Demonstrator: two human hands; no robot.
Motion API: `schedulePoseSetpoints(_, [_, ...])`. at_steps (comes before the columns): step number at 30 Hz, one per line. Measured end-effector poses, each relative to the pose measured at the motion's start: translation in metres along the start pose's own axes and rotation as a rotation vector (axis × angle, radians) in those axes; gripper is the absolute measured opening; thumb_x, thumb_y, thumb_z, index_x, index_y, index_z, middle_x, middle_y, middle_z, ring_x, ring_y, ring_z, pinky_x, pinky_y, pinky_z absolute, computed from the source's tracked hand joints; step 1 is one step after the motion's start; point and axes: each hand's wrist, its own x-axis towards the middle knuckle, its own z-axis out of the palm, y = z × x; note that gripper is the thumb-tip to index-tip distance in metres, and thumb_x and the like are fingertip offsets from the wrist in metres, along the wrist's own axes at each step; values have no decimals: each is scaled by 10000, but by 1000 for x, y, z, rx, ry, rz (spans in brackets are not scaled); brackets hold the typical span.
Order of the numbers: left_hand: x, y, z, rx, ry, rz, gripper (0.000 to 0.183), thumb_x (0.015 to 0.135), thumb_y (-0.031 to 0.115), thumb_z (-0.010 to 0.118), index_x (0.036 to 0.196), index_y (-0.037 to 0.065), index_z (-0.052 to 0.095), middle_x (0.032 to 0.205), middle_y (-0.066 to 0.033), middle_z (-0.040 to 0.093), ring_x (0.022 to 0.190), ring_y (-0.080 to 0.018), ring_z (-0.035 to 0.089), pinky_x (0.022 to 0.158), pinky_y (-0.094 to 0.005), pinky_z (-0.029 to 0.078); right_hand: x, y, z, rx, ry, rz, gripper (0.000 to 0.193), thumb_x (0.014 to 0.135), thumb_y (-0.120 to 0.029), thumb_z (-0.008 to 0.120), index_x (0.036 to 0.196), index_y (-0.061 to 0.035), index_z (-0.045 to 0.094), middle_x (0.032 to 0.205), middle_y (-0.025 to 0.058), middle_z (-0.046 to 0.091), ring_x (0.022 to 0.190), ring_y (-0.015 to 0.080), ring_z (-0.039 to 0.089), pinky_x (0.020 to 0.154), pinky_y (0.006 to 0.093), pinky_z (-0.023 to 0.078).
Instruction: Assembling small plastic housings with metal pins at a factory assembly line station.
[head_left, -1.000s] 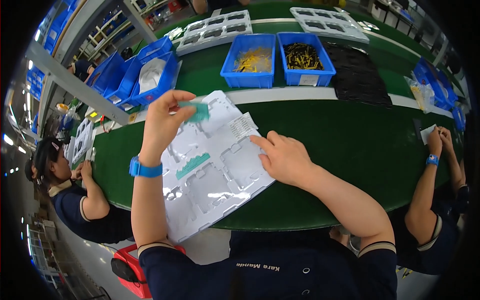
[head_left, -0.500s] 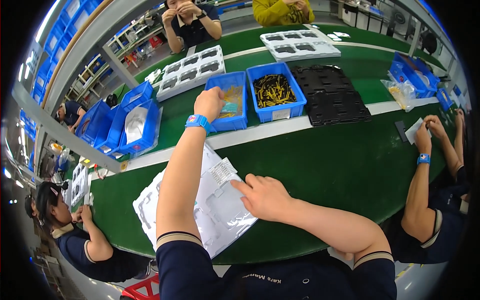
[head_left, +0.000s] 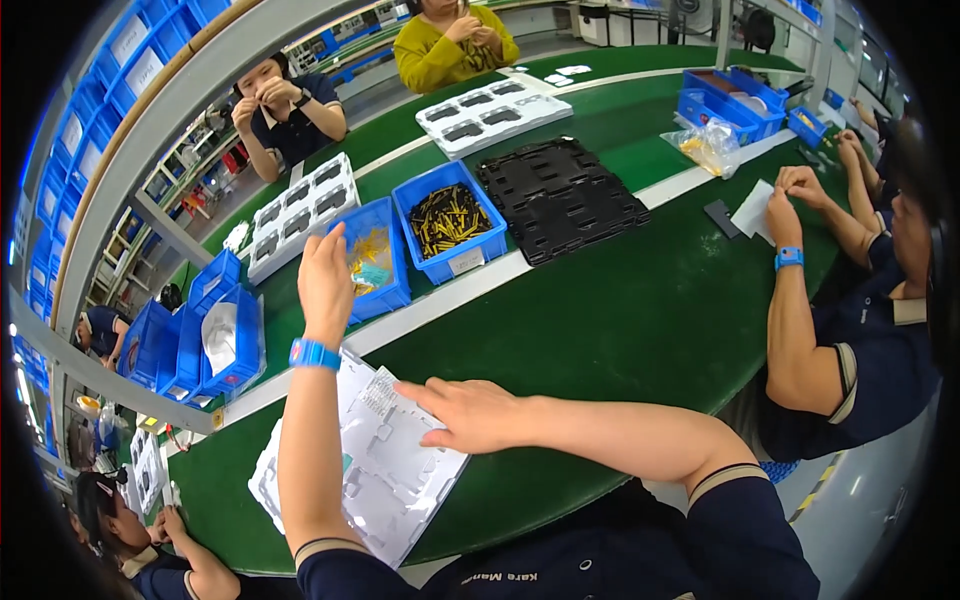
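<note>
My left hand (head_left: 327, 285), with a blue wristband, is raised at the near left side of a blue bin (head_left: 392, 285) of thin yellow pieces and a pale green packet. Its fingers are drawn together; whatever they may hold is hidden. Below, a white molded tray (head_left: 400, 500) lies slanted on the green table, partly behind my left forearm. A small sheet of printed white labels (head_left: 378, 391) rests on its upper part. My right hand (head_left: 470, 415) lies low over the tray, index finger stretched to the labels' edge and thumb apart.
A blue bin of black and yellow pieces (head_left: 450, 222) and a black tray (head_left: 560, 195) stand farther right. White trays (head_left: 490, 112) lie beyond. More blue bins (head_left: 232, 345) are at left, near a grey post. Co-workers sit around the green table (head_left: 620, 310), one close at right.
The whole view has swung, so the table's things sit farther left. My left hand has lifted from inside the bin of yellow pieces. My right hand stays by the label sheet.
</note>
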Motion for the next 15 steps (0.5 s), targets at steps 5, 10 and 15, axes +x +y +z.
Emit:
schedulePoseSetpoints(5, [-68,63,-40,-133,-214,173,220,887,38,565,1087,21,657,835,-131,546,781,-307,562,706,-391,443,-17,39,-60,-85,178,47,500,864,-356,626,1275,-85,534,1080,122,604,1002,294,616,814,406,510])
schedulePoseSetpoints(10, [-158,77,-96,-225,-545,151,312,713,-41,670,1015,37,679,852,-125,565,823,-298,562,722,-373,465,-43,119,-127,-278,761,271,268,798,-263,664,1015,-106,678,1038,147,631,1031,324,586,869,435,498])
schedulePoseSetpoints(15, [-181,111,-89,-233,-740,385,523,659,174,799,1143,79,624,1204,-124,569,1143,-337,513,933,-420,416,-145,198,-182,-827,1063,826,350,777,-181,665,1084,-44,571,1097,184,562,1051,353,535,843,439,515])
